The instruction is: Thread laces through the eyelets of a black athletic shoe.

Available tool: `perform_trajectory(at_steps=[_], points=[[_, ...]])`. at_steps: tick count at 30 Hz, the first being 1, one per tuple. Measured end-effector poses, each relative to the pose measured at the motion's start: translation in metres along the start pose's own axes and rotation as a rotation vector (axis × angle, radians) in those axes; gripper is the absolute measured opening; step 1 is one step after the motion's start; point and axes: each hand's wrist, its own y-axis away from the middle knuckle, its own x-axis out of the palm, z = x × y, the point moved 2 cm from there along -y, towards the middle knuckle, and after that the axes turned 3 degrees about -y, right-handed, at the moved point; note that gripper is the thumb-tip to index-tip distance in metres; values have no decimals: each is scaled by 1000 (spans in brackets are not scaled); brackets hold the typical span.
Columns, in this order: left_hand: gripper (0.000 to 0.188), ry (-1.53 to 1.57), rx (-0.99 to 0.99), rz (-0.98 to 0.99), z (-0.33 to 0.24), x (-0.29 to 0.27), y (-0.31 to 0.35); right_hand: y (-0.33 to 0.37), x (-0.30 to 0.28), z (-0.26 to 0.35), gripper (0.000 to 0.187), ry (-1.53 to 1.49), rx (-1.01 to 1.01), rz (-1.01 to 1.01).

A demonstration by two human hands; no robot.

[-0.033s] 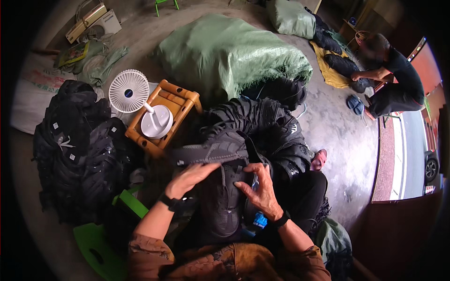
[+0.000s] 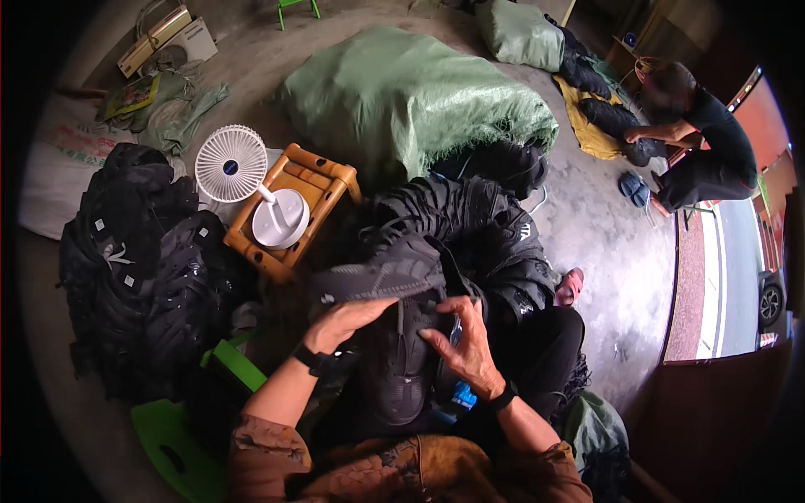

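A black shoe upper (image 2: 394, 272) lies across my lap, its pale stitched edge toward me. My left hand (image 2: 350, 323) holds it from below, with most fingertips hidden beneath. A second black shoe piece (image 2: 394, 394), with a rounded toe, stretches toward my body below it. My right hand (image 2: 465, 348) is at the right side of these pieces, thumb and forefinger bent toward each other; whatever they pinch is too small to make out. Just beyond, a row of stacked black shoe uppers (image 2: 486, 222) curves away. A small blue object (image 2: 464, 394) shows below my right hand.
A white fan (image 2: 281, 218) stands on a bamboo stool (image 2: 345, 174). Left is a heap of black uppers (image 2: 151, 277), above green plastic furniture (image 2: 180, 448). A large green woven sack (image 2: 394, 92) lies ahead. At right, another person (image 2: 713, 142) sits bent over dark items on yellow cloth (image 2: 591, 126).
The free end of the shoe upper has dipped slightly, and my left hand has shifted a little to the right with it. My right hand stays almost in place.
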Motion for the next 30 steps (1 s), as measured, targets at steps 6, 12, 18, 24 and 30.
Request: perform_trajectory(at_steps=[6, 12, 18, 24, 30], points=[[45, -97, -71, -195, 76, -13, 18, 40, 7, 14, 40, -4, 7, -27], [49, -707, -17, -153, 91, -29, 23, -14, -31, -30, 27, -568, 507, -10], [36, -1515, 280, -139, 42, -9, 6, -70, -71, -116, 48, 818, 30, 46], [39, -1021, 37, -337, 69, -26, 27, -72, -80, -119, 46, 1083, -83, 487], [33, -1119, 50, -318, 36, -20, 14, -86, -106, -140, 79, 1139, 22, 281]])
